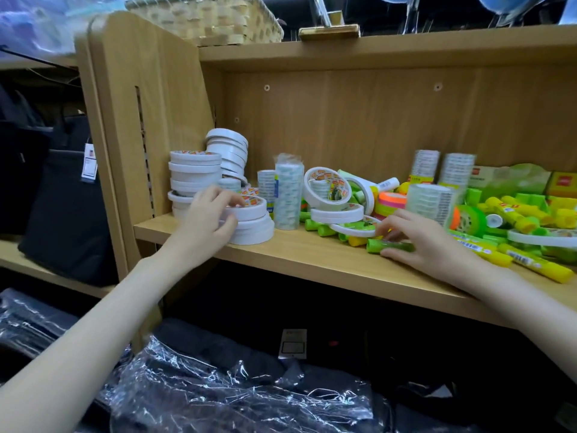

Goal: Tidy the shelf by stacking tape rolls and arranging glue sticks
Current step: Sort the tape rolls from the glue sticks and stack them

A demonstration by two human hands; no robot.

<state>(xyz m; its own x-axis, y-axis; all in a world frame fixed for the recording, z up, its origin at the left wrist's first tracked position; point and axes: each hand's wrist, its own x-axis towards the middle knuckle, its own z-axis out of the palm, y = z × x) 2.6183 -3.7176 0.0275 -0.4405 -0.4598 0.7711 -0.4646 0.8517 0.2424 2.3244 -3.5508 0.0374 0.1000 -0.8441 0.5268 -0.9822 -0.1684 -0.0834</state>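
Note:
On the wooden shelf (299, 257) my left hand (209, 214) grips the top roll of a short stack of white tape rolls (254, 225) near the front edge. Behind it stand taller stacks of white tape rolls (194, 179). My right hand (421, 239) pinches a green glue stick (379, 245) lying at the front of the shelf. More green and yellow glue sticks (524, 260) lie scattered to the right. A white tape roll (326, 189) leans upright on flat rolls in the middle.
Wrapped clear tape packs (285, 192) stand mid-shelf, others (429, 201) at the right. Neon tape rolls (392, 203) and green boxes (512, 179) sit behind. A wicker basket (212, 20) is on top. A dark bag (65, 207) hangs left; plastic-wrapped dark goods (218, 389) lie below.

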